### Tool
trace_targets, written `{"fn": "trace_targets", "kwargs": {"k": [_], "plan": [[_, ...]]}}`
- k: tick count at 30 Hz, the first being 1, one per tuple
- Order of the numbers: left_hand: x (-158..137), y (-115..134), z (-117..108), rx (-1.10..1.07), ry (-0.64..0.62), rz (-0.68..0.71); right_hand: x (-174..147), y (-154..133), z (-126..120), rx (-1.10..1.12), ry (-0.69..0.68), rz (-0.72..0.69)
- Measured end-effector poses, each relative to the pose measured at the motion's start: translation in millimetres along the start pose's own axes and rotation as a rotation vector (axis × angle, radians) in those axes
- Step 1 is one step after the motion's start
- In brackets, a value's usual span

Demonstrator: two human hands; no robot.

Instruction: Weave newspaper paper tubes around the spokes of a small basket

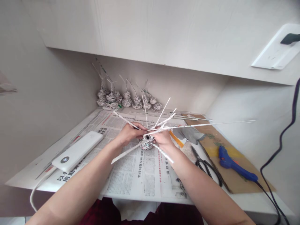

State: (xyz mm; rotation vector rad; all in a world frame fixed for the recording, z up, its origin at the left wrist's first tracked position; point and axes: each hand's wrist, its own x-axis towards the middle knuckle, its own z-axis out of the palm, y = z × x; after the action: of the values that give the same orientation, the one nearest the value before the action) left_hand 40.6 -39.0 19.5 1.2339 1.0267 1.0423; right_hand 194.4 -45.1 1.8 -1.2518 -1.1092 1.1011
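Note:
Between my hands is a small round woven paper gourd (147, 144), made of rolled newspaper, with several white paper strips sticking out of its top in all directions. My left hand (131, 133) pinches at its upper left rim, thumb and fingers together. On the right side, my right hand (162, 137) is closed on the woven piece where the strips cross. One long paper strip (199, 125) runs far out to the right over the board. The fingertips of my right hand are partly hidden by the strips.
Newspaper (126, 175) covers the table. A white power bank (78, 150) with a cable lies left. To the right are black scissors (206, 165) and a blue glue gun (235, 165) on a cardboard sheet (225, 184). Several finished woven gourds (127, 100) stand along the back wall.

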Motion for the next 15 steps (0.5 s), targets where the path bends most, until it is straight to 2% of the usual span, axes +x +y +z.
{"fn": "trace_targets", "kwargs": {"k": [4,8,12,15], "plan": [[2,-2,-2,0.149,0.031,0.071,0,-4,-1,0.048,-0.086,0.116],[0,-2,-2,0.167,0.035,0.112,-3,-9,-1,0.092,-0.104,0.119],[0,0,-5,0.057,0.0,0.011,-4,-9,-1,0.092,-0.073,0.114],[3,1,-11,-0.024,-0.057,-0.08,-2,-7,-3,0.068,-0.137,0.123]]}}
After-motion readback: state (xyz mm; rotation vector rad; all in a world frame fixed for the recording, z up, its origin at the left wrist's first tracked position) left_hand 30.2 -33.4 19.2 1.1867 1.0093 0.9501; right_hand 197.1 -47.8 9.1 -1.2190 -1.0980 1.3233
